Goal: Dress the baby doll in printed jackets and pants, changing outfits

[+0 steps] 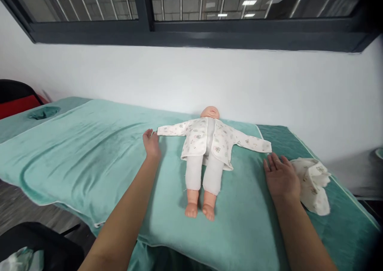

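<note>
A baby doll (210,112) lies on its back on the green cover, its head towards the wall and its arms spread. It wears a white patterned jacket (196,137), open down the front, and white trousers (194,171); its feet are bare. My left hand (152,144) is beside the cuff on the left, fingers loosely bent and nothing visible in them. By the opposite cuff, my right hand (281,177) lies palm up with its fingers stretched out. Just right of that hand sits a bundled white patterned cloth (314,185).
The bed's light green cover (89,155) has folds on the left. A white wall (179,79) and a dark window frame (191,38) stand behind. Lower left is a black chair (44,243) with cloth on it; a red and black item (18,99) is at far left.
</note>
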`<state>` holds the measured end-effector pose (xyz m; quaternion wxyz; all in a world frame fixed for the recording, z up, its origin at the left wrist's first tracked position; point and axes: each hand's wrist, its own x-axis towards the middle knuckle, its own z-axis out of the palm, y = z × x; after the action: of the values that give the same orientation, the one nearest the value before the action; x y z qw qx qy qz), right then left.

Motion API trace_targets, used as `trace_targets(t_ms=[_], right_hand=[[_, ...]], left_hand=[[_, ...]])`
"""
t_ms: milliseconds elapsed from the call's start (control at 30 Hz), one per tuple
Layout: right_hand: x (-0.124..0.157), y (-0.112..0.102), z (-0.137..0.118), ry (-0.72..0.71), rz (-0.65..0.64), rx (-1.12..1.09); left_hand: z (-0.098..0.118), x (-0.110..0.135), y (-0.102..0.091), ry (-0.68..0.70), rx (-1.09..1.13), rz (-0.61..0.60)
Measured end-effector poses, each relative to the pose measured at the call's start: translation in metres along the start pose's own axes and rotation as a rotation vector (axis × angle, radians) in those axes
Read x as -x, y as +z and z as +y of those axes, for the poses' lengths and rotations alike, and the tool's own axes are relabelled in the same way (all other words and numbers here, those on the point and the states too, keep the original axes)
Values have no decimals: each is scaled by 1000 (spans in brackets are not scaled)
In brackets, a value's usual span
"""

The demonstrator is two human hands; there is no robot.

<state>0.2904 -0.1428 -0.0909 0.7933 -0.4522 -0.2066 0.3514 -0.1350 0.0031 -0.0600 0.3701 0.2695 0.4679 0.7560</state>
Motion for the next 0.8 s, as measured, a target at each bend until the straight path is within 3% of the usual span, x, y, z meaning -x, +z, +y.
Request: trace_targets(t_ms=[100, 233, 333, 400, 500, 633, 700, 800], right_hand=[[35, -16, -1, -187, -52, 391], [66, -34, -19, -497, -214, 953], [66, -48, -43, -733, -271, 1263], [57, -60, -57, -824, -217, 1432], [35, -79, -68, -717, -110, 1624], [11, -92, -79, -442, -227, 1828], [6, -85, -89, -369, -255, 1921], [12, -50, -111, -298, -311, 1939]], left_hand=[[-3, 17, -8, 178, -392, -106], [-3, 37, -18, 246, -636, -328], [2, 49, -28, 244, -717, -458], [7, 58, -34, 230, -771, -525], [14, 76, -42, 229, -854, -576], [22, 103, -51, 240, -854, -676], [27, 114, -55, 147, -758, -734], [43, 126, -56, -35, -642, -776]])
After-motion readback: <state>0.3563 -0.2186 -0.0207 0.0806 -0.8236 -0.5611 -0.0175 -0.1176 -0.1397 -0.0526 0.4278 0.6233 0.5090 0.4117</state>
